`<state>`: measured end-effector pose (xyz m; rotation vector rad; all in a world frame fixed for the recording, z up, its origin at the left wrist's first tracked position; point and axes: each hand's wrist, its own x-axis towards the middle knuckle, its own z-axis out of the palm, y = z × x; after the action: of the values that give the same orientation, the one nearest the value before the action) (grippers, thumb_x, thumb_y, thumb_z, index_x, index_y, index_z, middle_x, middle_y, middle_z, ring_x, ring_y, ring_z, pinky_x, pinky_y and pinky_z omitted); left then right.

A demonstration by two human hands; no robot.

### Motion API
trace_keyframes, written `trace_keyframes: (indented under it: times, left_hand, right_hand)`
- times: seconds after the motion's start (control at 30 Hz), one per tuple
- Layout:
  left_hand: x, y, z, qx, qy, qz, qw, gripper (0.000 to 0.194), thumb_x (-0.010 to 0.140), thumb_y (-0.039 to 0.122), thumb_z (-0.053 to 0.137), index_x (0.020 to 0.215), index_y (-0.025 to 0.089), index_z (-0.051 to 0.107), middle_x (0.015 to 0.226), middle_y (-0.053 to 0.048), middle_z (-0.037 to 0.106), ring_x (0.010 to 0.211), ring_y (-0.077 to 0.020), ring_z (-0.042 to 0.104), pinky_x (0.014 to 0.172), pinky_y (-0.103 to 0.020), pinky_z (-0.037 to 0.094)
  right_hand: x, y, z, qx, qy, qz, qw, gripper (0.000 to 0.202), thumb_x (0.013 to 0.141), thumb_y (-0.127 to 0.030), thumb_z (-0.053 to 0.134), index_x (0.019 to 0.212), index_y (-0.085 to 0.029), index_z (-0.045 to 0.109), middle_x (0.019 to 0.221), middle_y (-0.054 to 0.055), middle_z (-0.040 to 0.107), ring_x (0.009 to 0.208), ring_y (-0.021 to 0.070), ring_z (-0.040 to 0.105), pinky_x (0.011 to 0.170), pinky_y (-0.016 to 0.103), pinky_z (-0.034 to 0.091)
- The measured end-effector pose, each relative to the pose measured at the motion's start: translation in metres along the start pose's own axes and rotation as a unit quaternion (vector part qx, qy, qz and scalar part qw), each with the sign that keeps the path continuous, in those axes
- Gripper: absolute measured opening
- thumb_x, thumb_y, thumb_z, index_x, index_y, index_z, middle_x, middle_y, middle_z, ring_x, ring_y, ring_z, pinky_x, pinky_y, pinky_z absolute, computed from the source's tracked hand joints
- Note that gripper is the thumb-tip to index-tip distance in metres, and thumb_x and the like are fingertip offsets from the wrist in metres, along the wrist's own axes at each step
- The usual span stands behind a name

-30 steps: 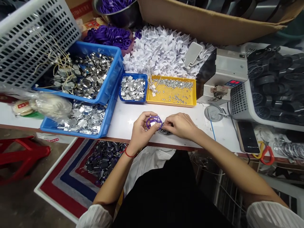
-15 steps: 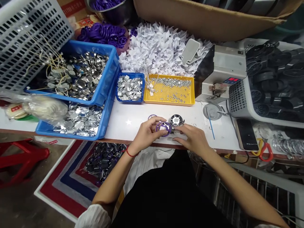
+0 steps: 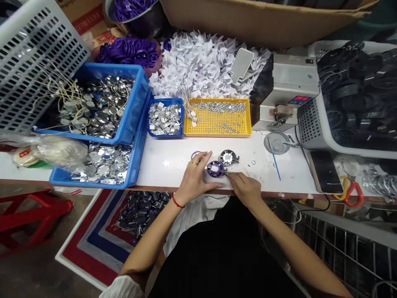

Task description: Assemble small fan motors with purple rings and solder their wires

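Observation:
A round purple-rimmed part (image 3: 215, 169) with a white and silver centre lies at the table's front edge. My left hand (image 3: 195, 176) is open beside it, thumb and fingers spread apart around its left side. My right hand (image 3: 246, 188) is closed in a pinch at the small dark tab on the part's right edge; what the fingertips hold is too small to make out. Just behind lies a similar black-rimmed round part (image 3: 228, 157) with a tab on its right. A thin purple ring (image 3: 196, 155) is partly hidden behind my left fingers.
Behind stand a yellow tray (image 3: 217, 129) of tiny metal pieces and a small blue tray (image 3: 166, 134) of silver pieces. Larger blue bins (image 3: 141, 89) are at left. A metal machine (image 3: 287, 82), a round lid (image 3: 276, 142), a phone (image 3: 325, 171) and scissors (image 3: 353, 193) are at right.
My left hand has let go of the purple-rimmed part and its fingers have spread. My right hand has moved closer to the front edge, fingers now pinched at the part's tab.

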<state>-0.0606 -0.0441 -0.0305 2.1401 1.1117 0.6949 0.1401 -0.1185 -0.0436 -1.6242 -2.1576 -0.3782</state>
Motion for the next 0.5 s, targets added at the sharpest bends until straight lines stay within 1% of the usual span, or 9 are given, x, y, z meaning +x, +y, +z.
trace_keyframes:
  times: [0.03,0.07,0.13,0.2,0.27,0.33,0.43,0.5]
  left_hand:
    - [-0.003,-0.002,0.004,-0.023,0.003,0.000,1.000,0.092,0.070,0.050,0.078,0.147,0.023,0.034,0.135,-0.015,0.050,0.126,-0.0318,0.050,0.104,-0.048,0.046]
    - [-0.006,-0.003,0.008,-0.045,0.011,-0.005,0.999,0.089,0.074,0.046,0.077,0.147,0.024,0.032,0.135,-0.014,0.053,0.125,-0.0297,0.053,0.104,-0.047,0.046]
    - [-0.011,-0.004,0.017,-0.082,0.035,-0.023,0.996,0.076,0.080,0.037,0.072,0.145,0.025,0.033,0.127,-0.011,0.059,0.117,-0.0251,0.060,0.101,-0.043,0.050]
    - [-0.017,-0.005,0.023,-0.104,0.062,-0.040,0.992,0.073,0.080,0.034,0.073,0.142,0.024,0.036,0.122,-0.009,0.063,0.112,-0.0230,0.063,0.098,-0.040,0.052]
    - [-0.023,-0.006,0.025,-0.112,0.081,-0.043,0.990,0.071,0.078,0.031,0.074,0.140,0.023,0.039,0.122,-0.009,0.063,0.112,-0.0226,0.063,0.098,-0.039,0.053]
    - [-0.027,-0.007,0.026,-0.104,0.090,-0.036,0.990,0.063,0.079,0.025,0.071,0.135,0.022,0.044,0.123,-0.008,0.063,0.114,-0.0224,0.063,0.099,-0.038,0.053]
    - [-0.029,-0.008,0.025,-0.091,0.085,-0.028,0.992,0.053,0.079,0.018,0.065,0.130,0.022,0.049,0.123,-0.008,0.064,0.115,-0.0218,0.062,0.099,-0.037,0.053]
    - [-0.029,-0.009,0.025,-0.094,0.086,-0.028,0.992,0.052,0.080,0.019,0.064,0.130,0.022,0.050,0.123,-0.008,0.065,0.115,-0.0215,0.063,0.098,-0.036,0.054]
  right_hand:
    - [0.002,0.000,-0.005,0.009,-0.001,0.002,1.000,0.008,0.090,-0.024,0.062,0.089,-0.019,0.069,0.073,-0.002,0.070,0.052,0.0074,0.052,0.052,0.024,0.033]
    - [0.005,-0.001,-0.011,0.018,0.004,0.007,1.000,0.014,0.089,-0.031,0.064,0.090,-0.018,0.069,0.075,-0.001,0.070,0.054,0.0082,0.053,0.053,0.024,0.034]
    - [0.015,-0.004,-0.023,0.033,0.018,0.023,0.999,0.036,0.084,-0.050,0.066,0.097,-0.016,0.068,0.079,0.003,0.069,0.059,0.0109,0.055,0.056,0.024,0.037]
    - [0.028,-0.010,-0.029,0.036,0.013,0.026,0.999,0.053,0.080,-0.061,0.064,0.105,-0.014,0.067,0.080,0.006,0.067,0.065,0.0142,0.056,0.058,0.025,0.038]
    - [0.041,-0.016,-0.028,0.031,-0.015,0.006,0.999,0.057,0.082,-0.063,0.060,0.110,-0.013,0.066,0.077,0.006,0.065,0.066,0.0160,0.055,0.059,0.027,0.038]
    - [0.049,-0.020,-0.021,0.027,-0.037,-0.009,0.999,0.054,0.085,-0.061,0.057,0.108,-0.013,0.068,0.074,0.006,0.064,0.065,0.0165,0.053,0.060,0.028,0.037]
    - [0.053,-0.021,-0.011,0.052,-0.072,0.007,0.996,0.049,0.087,-0.058,0.056,0.106,-0.015,0.068,0.073,0.006,0.065,0.066,0.0174,0.054,0.062,0.029,0.038]
    - [0.053,-0.020,-0.010,0.082,-0.107,0.023,0.991,0.048,0.087,-0.058,0.056,0.109,-0.017,0.068,0.077,0.007,0.067,0.069,0.0186,0.056,0.064,0.029,0.040]
